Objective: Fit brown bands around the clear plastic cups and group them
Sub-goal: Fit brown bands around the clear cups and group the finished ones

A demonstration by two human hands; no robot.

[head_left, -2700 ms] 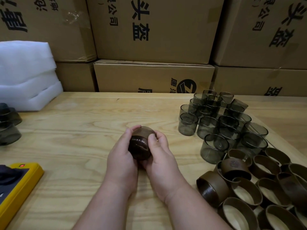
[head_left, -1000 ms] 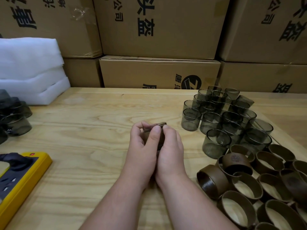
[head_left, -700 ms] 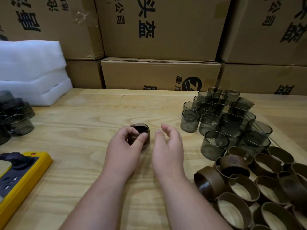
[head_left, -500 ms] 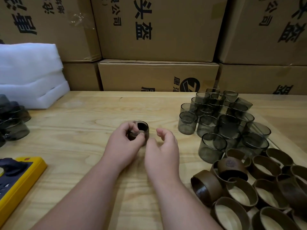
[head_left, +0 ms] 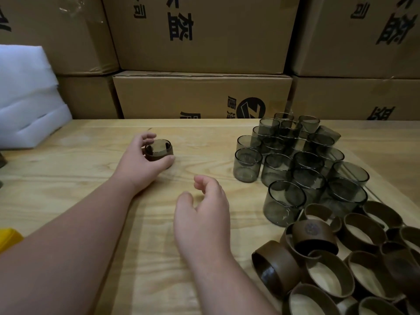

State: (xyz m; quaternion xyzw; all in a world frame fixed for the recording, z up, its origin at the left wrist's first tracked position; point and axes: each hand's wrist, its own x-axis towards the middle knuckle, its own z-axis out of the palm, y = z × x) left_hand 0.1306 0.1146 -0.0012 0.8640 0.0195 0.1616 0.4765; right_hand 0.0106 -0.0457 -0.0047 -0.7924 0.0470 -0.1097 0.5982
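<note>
Behind table — cartons printed "头盔"; left hand grips banded cup.

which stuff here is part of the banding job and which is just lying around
Job: banded cup in the left hand; right hand, holding nothing; bare cups; loose bands.
Lying about: white foam; cardboard boxes; yellow object.

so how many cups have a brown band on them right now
1 in view: the banded cup on the table, held by the left hand. Others may sit out of frame at left.
</note>
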